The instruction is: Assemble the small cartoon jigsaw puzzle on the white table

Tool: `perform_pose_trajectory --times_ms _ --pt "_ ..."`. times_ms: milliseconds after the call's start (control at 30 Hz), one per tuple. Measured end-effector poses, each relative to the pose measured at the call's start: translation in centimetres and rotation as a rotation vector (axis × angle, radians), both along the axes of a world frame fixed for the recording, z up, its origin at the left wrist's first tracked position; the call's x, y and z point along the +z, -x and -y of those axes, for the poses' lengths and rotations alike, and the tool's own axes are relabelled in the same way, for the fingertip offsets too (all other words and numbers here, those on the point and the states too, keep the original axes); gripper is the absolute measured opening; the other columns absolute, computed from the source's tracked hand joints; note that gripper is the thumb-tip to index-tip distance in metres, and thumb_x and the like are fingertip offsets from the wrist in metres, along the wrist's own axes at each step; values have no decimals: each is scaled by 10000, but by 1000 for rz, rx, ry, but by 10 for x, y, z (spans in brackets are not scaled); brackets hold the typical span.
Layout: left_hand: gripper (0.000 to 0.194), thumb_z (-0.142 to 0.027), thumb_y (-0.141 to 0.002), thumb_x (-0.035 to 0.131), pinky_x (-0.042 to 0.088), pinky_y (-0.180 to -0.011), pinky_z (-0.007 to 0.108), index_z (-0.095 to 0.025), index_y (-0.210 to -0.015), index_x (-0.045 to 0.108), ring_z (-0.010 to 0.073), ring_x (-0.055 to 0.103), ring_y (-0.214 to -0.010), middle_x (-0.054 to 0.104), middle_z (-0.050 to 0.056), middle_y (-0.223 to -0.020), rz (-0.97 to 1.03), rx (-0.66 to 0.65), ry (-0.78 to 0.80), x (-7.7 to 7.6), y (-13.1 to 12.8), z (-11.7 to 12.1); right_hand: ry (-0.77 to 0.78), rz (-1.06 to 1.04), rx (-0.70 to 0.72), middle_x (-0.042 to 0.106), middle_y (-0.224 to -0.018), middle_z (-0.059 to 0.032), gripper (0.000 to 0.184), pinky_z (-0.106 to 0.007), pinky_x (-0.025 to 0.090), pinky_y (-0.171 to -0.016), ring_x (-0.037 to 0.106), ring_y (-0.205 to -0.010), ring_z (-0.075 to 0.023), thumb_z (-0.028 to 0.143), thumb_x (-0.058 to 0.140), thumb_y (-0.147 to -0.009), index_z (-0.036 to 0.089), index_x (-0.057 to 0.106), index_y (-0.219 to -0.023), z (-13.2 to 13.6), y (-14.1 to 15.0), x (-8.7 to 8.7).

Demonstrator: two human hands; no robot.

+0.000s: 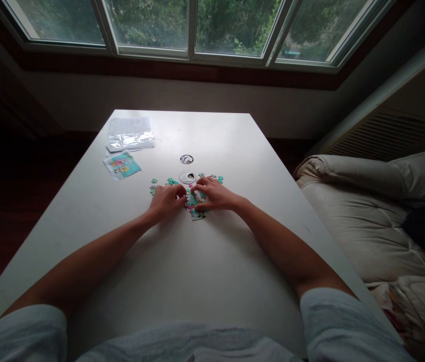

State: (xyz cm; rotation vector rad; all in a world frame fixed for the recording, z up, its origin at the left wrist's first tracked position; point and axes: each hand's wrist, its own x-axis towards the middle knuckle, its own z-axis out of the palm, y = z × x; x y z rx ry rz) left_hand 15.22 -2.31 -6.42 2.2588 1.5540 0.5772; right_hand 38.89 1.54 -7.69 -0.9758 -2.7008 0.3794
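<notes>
A partly joined jigsaw puzzle (196, 213) in green, pink and white lies on the white table between my hands. My left hand (168, 200) rests at its left edge, with the fingers curled in and the thumb close to the index finger. Whatever may be between those fingertips is too small to make out. On the other side, my right hand (216, 194) arches over the puzzle's right part, thumb and fingers apart, the tips touching or just above it. Loose jigsaw pieces (172, 181) lie behind and beside both hands, some partly hidden by them.
Two round items (187, 177) lie behind the puzzle. A colourful picture card (122, 165) and a clear plastic sleeve with papers (130, 134) sit at the table's back left. The white table (197, 271) narrows toward the windows. A pale sofa (351, 221) stands along the right.
</notes>
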Motion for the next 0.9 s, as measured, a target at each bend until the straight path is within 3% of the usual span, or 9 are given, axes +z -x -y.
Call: perform_pose_trajectory --times_ms 900 --pt "130 -334 -835 628 436 -707 276 -238 -869 709 167 645 -769 747 -8 -862 120 -9 80 -4 3 -6 8 -8 -5 559 -1245 -105 562 -508 403 -1050 481 -1207 -348 514 801 -779 280 641 -1265 1 0 0"
